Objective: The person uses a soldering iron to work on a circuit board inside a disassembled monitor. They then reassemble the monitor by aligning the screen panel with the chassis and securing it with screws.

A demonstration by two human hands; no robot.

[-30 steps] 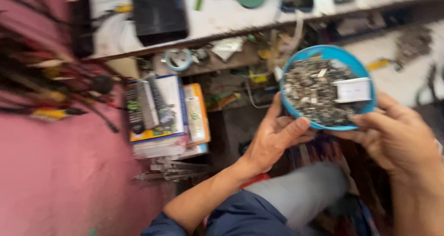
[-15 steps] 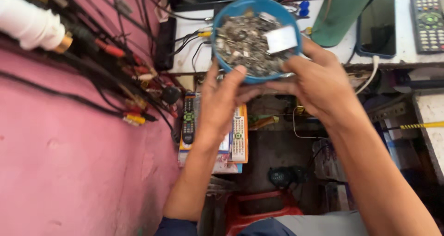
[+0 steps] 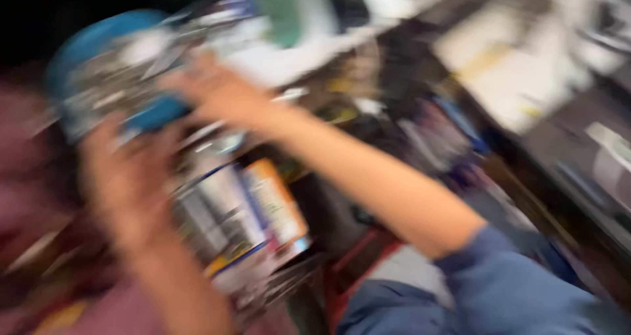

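The view is heavily blurred by motion. A round blue bowl [image 3: 98, 39] filled with small grey metal parts is at the upper left. My left hand [image 3: 115, 171] holds it from below on its near side. My right hand [image 3: 217, 95] grips its right rim, with my forearm stretching down to a blue sleeve at the lower right. A small white piece lies on top of the parts in the bowl.
A stack of boxes and packets [image 3: 243, 217] with orange and blue edges sits below the bowl. A white worktop [image 3: 309, 46] with a green object [image 3: 279, 6] runs across the top. A red frame [image 3: 355, 256] and a dark shelf [image 3: 578, 157] lie to the right.
The bowl and both hands have swung to the upper left of the view as my head turned. The picture has gone blurred. Both hands still hold the bowl.
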